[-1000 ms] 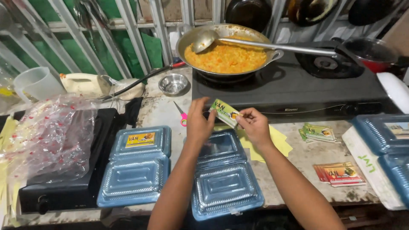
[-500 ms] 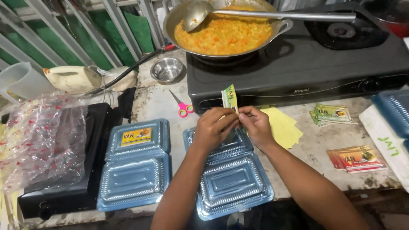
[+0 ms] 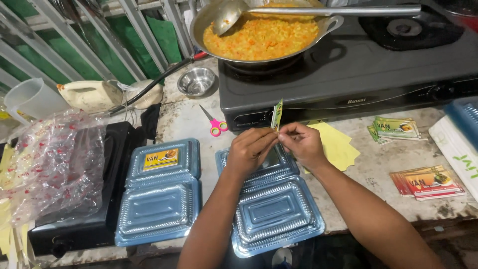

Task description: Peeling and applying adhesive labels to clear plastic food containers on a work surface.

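Note:
My left hand [image 3: 250,147] and my right hand [image 3: 302,143] meet over an open clear-and-blue food container [image 3: 271,204], both pinching a small green and yellow sticker label [image 3: 277,114] that stands on edge between the fingertips. To the left lies a closed container [image 3: 160,192] of the same kind with a yellow label stuck on its lid. Yellow backing paper [image 3: 336,145] lies just right of my right hand.
A wok of orange rice [image 3: 261,37] with a ladle sits on a black gas stove [image 3: 358,74]. Pink scissors [image 3: 214,124], a small steel bowl [image 3: 196,80], two stacks of labels [image 3: 396,128] [image 3: 427,183], crumpled plastic bags [image 3: 50,159] on a black stove, more containers at the right.
The view has tilted down and closer. Both hands dropped nearer the open container, and the label turned from flat-facing to edge-on between the fingers.

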